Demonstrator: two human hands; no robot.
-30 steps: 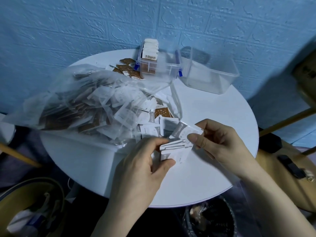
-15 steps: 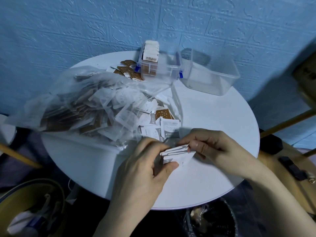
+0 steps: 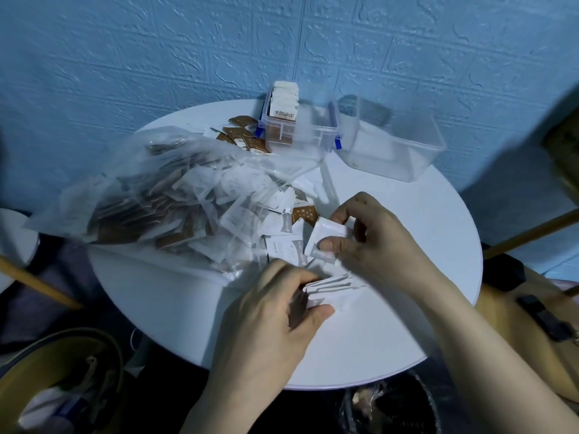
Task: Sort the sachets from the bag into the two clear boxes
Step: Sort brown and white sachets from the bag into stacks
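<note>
While thin, light and slick, best pinched flat by the edges: left grip [image 3: 275, 311] clamped on stack [image 3: 332, 288], right grip [image 3: 360, 233] pinching sachet [image 3: 326, 238].

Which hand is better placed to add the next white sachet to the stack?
Right. The right hand already pinches a white sachet just above the stack, which the left hand grips.

My left hand [image 3: 275, 311] grips a stack of white sachets [image 3: 332, 286] between thumb and fingers; my right hand [image 3: 372, 236] pinches one white sachet [image 3: 326, 238].
</note>
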